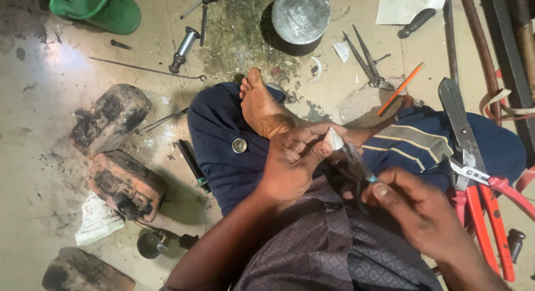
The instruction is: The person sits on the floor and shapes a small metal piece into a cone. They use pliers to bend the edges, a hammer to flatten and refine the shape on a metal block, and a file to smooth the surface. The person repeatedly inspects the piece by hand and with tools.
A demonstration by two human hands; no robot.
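left hand (292, 160) pinches a small pale metal piece (334, 139) between thumb and fingers. right hand (418, 210) is closed on what looks like pliers (356, 163), tips touching the piece.

One label is visible: a narrow white strip with small dark print on the red-handled shears (484, 207), near the floor's right edge. The white sheet (409, 9) at the top edge is possibly plain paper.

Left hand (292, 160) curled, fingertips pinched — right hand (415, 204) closed in a grip beside it.
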